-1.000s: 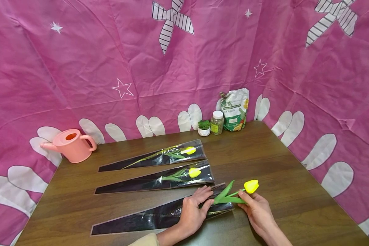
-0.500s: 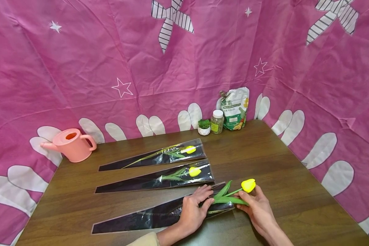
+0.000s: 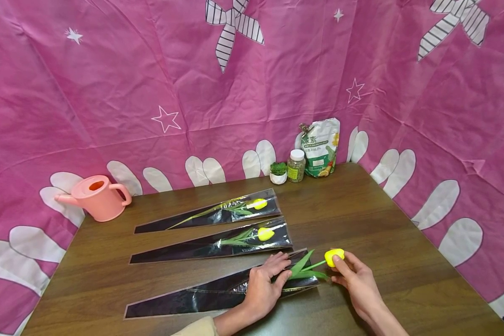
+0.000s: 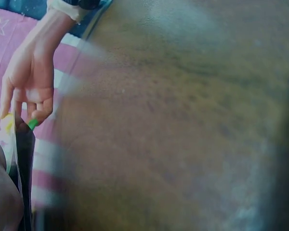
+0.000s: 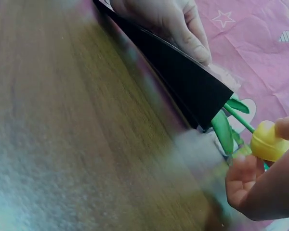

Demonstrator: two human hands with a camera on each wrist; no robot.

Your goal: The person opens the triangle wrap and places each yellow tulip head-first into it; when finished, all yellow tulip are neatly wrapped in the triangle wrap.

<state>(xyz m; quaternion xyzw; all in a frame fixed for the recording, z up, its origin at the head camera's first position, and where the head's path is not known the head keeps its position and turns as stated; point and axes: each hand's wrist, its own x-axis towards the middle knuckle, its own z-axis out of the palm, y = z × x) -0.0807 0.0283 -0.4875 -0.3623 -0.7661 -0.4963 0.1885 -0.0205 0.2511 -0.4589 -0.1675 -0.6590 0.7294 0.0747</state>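
My right hand [image 3: 359, 280] pinches the yellow bloom of a tulip [image 3: 334, 257] between thumb and fingers. The tulip's green leaves lie at the wide mouth of a flower sleeve [image 3: 168, 298], black with a clear front, and its lower stem is hidden. Across that mouth lies my left hand [image 3: 266, 284], holding the sleeve with thumb and fingers. In the right wrist view the black back of the sleeve [image 5: 183, 77] faces the camera, and the bloom [image 5: 267, 142] sits between the right thumb and fingers. The left wrist view is mostly blurred tabletop.
Two more sleeves, a far one [image 3: 159, 227] and a middle one [image 3: 164, 253], each contain a yellow tulip. A pink watering can [image 3: 102, 203] stands at the back left. Along the back are a small potted plant [image 3: 278, 173], a lidded jar [image 3: 296, 167] and a clipped pouch [image 3: 321, 149].
My right hand has shifted its hold from the stem below the bloom to the bloom itself. The tulip has moved slightly left, toward the sleeve. The left hand stays in place.
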